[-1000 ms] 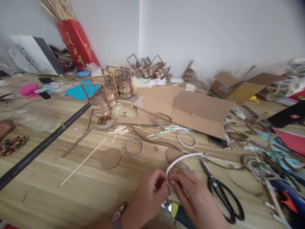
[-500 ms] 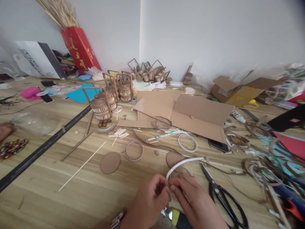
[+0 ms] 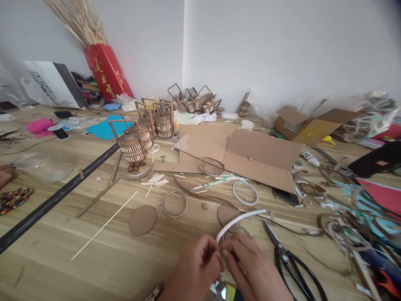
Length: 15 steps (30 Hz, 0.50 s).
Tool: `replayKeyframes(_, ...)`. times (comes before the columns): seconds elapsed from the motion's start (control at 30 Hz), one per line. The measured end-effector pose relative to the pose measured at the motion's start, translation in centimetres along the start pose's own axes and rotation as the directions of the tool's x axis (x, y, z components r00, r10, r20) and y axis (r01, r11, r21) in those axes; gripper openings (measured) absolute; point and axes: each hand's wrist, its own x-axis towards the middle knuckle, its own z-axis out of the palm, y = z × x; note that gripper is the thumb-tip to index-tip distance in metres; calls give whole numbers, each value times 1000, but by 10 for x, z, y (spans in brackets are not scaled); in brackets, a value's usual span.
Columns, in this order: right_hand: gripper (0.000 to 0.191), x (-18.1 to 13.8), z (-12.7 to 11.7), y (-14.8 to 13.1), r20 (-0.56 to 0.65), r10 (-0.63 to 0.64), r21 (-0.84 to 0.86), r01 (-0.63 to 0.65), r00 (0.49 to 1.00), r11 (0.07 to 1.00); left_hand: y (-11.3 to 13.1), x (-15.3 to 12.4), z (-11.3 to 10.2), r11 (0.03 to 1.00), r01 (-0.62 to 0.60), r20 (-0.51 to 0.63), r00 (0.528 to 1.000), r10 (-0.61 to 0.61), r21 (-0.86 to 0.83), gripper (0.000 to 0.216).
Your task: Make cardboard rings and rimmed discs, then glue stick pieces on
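Close together at the lower middle, my left hand (image 3: 200, 263) and my right hand (image 3: 249, 261) both pinch the lower end of a curved white strip (image 3: 238, 218). The strip's free end arcs up and to the right. Fingers hide the pinched end. Behind the strip lies a brown cardboard disc (image 3: 226, 213), partly covered. Under my hands shows part of a tool with a yellow and black handle (image 3: 231, 291). Black-handled scissors (image 3: 285, 253) lie just right of my right hand. A second cardboard disc (image 3: 143, 220) and a ring (image 3: 174, 204) lie to the left.
Small lidded baskets with handles (image 3: 131, 146) stand at the back left. Flattened cardboard (image 3: 263, 146) lies mid-table, near short sticks (image 3: 158, 179) and a white ring (image 3: 245, 193). Strips and scraps (image 3: 344, 225) crowd the right. Another person's hand (image 3: 6, 174) shows at the left edge.
My view has tilted up slightly, so the table things sit a little lower in the picture. Both hands keep their pinch on the white strip, almost unmoved.
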Motion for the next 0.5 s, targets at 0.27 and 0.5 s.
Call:
replayKeyframes(0.27,24,-1,-1,0,-1,2,-13,-2,1000,1000,-4,1,0,1000,-6,15,1000,6,13,12)
replayKeyframes(0.5,22,3,-10,-6,37,116,96,-119,993,988,-5,4,0,995,-11,61,998,17,-95,17)
